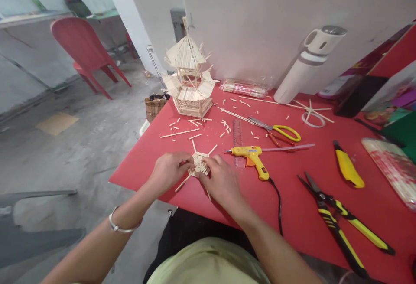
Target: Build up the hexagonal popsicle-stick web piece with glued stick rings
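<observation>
A small six-sided lattice of wooden sticks, with longer sticks poking out at its corners, lies near the front edge of the red table. At its left side is my left hand, fingers pinched against the lattice. My right hand closes on the lattice from the right, thumb at the near side and fingertips over its middle. The fingers partly cover the piece, and I cannot make out any separate stick in them. Just right of my hands lies a yellow glue gun with a glue stick in its back.
Behind stands a stick pagoda, with cut stick pieces around it. Scissors, a clear ruler, a yellow cutter, black-yellow shears and a white flask lie or stand to the right. A cord trails off the glue gun.
</observation>
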`<act>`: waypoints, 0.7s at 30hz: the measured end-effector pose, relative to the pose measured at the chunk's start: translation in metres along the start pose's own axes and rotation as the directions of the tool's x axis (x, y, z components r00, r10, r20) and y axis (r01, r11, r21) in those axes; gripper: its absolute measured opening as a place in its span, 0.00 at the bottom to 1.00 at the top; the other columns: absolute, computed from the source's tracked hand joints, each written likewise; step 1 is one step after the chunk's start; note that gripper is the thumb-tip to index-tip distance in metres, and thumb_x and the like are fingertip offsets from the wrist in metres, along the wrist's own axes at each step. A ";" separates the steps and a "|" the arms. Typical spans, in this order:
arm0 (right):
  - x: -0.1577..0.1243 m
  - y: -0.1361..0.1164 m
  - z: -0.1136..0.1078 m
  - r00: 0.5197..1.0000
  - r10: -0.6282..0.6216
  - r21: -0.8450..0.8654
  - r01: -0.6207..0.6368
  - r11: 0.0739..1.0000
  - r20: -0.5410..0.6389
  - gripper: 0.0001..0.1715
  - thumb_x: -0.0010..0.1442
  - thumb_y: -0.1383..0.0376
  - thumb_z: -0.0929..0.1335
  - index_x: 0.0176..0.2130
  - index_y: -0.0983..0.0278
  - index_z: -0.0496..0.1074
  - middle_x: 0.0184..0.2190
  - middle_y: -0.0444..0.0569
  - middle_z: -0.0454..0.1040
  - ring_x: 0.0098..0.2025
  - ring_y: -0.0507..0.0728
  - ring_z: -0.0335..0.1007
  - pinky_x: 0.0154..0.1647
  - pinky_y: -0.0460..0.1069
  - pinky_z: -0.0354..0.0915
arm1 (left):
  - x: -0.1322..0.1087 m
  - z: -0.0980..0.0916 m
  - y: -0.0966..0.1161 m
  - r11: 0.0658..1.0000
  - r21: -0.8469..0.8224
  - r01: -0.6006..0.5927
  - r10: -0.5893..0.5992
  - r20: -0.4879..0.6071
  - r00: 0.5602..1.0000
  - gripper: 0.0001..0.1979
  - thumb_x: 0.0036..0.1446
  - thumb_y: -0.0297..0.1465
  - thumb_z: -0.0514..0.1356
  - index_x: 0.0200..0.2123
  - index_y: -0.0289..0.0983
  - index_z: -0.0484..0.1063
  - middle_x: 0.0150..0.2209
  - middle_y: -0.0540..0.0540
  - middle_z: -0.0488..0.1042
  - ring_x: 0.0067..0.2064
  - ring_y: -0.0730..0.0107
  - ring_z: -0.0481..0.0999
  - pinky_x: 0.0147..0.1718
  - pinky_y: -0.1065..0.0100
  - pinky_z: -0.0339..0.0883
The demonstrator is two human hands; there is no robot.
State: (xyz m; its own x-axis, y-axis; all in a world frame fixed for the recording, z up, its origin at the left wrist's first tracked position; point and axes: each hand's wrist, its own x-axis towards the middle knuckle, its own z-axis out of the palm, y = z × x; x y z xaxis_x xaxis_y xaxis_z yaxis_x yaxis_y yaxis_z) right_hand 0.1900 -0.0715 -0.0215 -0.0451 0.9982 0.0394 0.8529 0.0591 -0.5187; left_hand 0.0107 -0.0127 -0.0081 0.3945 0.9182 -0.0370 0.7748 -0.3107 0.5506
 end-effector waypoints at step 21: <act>0.017 0.004 0.012 1.000 0.027 0.428 -0.029 0.903 0.011 0.11 0.60 0.54 0.71 0.32 0.58 0.77 0.32 0.42 0.76 0.34 0.52 0.71 0.35 0.46 0.61 | 0.004 0.020 -0.008 0.979 -0.199 -0.047 0.041 -0.032 0.999 0.09 0.57 0.31 0.61 0.27 0.40 0.80 0.31 0.49 0.75 0.31 0.72 0.73 0.29 0.72 0.59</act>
State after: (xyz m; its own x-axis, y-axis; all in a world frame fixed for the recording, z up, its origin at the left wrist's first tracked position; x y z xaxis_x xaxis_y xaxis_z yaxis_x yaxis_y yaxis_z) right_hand 0.1866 -0.0545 -0.0331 -0.0276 0.9995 0.0162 0.5487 0.0287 -0.8355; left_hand 0.0160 -0.0113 -0.0288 0.4100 0.9120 0.0125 0.6415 -0.2981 0.7068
